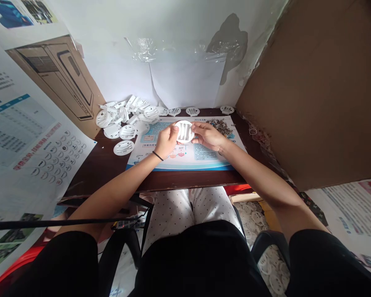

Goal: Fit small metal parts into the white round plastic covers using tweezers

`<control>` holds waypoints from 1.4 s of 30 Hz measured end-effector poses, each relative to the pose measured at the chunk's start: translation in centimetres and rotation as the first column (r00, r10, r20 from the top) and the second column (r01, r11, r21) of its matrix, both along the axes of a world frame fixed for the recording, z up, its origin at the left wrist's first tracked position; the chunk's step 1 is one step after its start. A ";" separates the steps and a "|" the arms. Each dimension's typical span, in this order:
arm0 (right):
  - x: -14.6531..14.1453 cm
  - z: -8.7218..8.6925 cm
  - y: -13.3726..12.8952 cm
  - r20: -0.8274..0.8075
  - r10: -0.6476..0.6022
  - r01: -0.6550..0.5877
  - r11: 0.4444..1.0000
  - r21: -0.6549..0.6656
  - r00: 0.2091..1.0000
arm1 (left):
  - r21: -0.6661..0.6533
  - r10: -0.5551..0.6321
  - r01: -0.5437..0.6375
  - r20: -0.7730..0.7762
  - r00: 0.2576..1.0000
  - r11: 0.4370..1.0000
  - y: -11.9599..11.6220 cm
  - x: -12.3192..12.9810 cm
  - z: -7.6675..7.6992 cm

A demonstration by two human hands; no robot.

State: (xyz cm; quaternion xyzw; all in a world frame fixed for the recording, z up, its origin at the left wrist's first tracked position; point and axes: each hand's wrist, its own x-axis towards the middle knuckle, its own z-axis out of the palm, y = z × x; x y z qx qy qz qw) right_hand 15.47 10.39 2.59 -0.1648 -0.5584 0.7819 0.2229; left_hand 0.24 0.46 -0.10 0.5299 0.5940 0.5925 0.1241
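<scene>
A round white plastic piece (184, 132) with long slots is held up over the printed sheet, its slotted face toward the camera. My left hand (167, 140) grips its left edge, thumb on the front. On the right edge, the fingers of my right hand (205, 135) are closed on the same piece. Just behind my right hand lies a pile of small metal parts (221, 128). The printed sheet (182, 166) lies flat on the dark table (95, 170) beneath both hands.
Many similar white pieces (127, 132) are heaped at the back left, and a few (192, 111) stand along the back edge. Cardboard walls (321, 95) enclose the right side. More white pieces (273, 264) fill a container below the table at the right.
</scene>
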 end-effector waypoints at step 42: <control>36.6 -11.6 -10.1 0.565 -0.788 -0.586 0.344 0.734 0.244 | -0.148 0.296 -0.259 0.589 0.752 0.954 0.8 -1.9 2.3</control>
